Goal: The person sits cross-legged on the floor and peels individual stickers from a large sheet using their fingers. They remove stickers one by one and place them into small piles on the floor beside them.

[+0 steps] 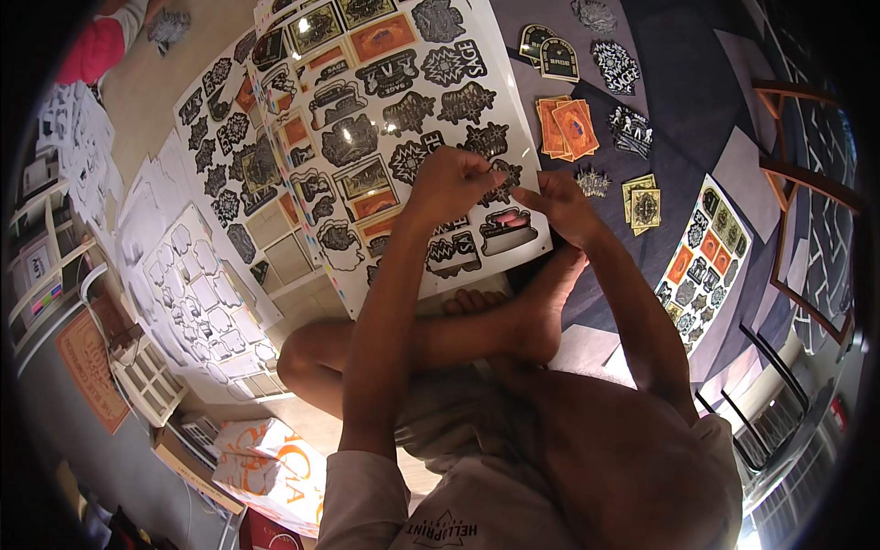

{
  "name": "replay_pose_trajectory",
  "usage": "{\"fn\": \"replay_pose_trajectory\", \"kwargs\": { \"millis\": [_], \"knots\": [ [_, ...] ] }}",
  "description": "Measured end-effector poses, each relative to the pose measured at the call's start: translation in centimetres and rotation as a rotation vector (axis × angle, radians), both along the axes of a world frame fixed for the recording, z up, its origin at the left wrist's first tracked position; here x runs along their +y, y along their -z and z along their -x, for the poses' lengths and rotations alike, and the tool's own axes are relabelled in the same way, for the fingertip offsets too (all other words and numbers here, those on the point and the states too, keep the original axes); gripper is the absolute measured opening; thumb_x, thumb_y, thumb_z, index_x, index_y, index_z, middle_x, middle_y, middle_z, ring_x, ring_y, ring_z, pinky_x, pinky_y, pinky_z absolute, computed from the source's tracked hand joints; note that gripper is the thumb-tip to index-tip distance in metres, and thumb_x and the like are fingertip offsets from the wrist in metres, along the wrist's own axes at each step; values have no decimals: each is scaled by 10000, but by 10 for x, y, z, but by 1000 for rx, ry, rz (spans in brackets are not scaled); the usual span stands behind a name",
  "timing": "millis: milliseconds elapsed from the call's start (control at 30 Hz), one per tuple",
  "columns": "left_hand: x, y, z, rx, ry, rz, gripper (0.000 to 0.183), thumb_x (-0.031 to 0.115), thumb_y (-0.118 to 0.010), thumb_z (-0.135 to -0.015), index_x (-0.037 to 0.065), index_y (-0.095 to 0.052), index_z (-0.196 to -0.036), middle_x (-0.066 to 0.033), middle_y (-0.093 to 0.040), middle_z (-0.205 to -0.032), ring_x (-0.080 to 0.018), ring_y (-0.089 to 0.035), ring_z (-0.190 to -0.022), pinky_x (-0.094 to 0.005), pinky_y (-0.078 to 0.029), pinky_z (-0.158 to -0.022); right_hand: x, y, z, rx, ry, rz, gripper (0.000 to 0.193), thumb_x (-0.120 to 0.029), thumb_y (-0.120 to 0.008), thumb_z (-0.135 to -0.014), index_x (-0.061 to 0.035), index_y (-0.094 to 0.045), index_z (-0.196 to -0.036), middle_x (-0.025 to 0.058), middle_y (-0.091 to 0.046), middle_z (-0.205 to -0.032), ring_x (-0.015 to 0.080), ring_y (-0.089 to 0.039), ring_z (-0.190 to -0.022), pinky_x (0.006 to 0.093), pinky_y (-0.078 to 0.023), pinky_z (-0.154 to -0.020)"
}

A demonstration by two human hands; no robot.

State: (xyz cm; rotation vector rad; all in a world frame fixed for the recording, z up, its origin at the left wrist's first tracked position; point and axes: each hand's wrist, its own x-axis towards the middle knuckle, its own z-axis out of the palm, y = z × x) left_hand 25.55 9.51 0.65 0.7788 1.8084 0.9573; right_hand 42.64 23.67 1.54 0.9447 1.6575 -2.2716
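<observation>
Over a large white sheet [417,266] printed with rows of black-and-white, orange and gold stickers, my two hands meet in a pinch. My left hand [451,186] has its thumb and fingertips closed on the left side of a small black-and-white sticker [500,186]. From the other side my right hand [563,205] pinches close to the sticker's right edge. Right of the sheet lie sorted piles: arched black stickers [558,60], orange rectangular stickers [575,126], gold stickers [645,208], a jagged grey sticker [593,182] and black-and-white stickers [631,130].
More printed sheets [217,137] and a cut-out backing sheet [194,284] lie to the left. A smaller sticker sheet [708,257] rests at the right, near a wooden-framed chair [779,192]. A white-and-orange bag [268,472] stands lower left. Another person's arm [128,20] shows upper left.
</observation>
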Motion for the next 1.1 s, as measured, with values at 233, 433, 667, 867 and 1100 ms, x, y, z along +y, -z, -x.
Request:
{"fn": "replay_pose_trajectory", "kwargs": {
  "millis": [233, 433, 667, 867, 1100],
  "knots": [
    [3, -3, 9, -162, 8, 91, 318, 300, -826, -853, -6, -753, -806, -1, -648, -638, -64, -521, -570, -285, -422, -540, 7, 25, -7, 94, 2, 155, 235, -162, -723, -954, 35, -722, -1084, 62, -743, -919, 102, -694, -765, 275, -572, -705],
    [2, 4, 13, -290, -4, 112, 278, 276, -845, -834, 14, -757, -803, -10, -681, -702, -79, -555, -621, -284, -449, -604, 15, 39, -7, 44, -93, 16, 201, -219, -756, -936, -34, -769, -1013, -56, -659, -755, 51, -441, -579, 246, -346, -536],
    [4, -6, 14, -330, -57, 154, 284, 291, -832, -850, 17, -762, -869, -21, -705, -779, -88, -581, -688, -271, -466, -679, -3, 7, -1, 32, 78, 87, 257, -213, -737, -947, 6, -735, -1081, 44, -752, -921, 80, -671, -750, 255, -544, -696],
    [2, -19, 22, -352, 123, 129, 285, 290, -819, -867, 13, -766, -904, -11, -695, -757, -70, -569, -673, -251, -457, -660, -11, 8, -3, 82, 71, 72, 310, -198, -730, -947, 43, -697, -1140, 82, -753, -950, 110, -696, -786, 264, -564, -729],
    [-3, -13, 28, -546, 121, -17, 241, 241, -795, -889, 4, -766, -925, 12, -715, -786, -49, -582, -679, -246, -457, -660, -8, 30, 0, 105, 10, 180, 256, -199, -781, -902, -8, -714, -1059, 18, -711, -868, 60, -601, -724, 232, -469, -642]
  ]
}}
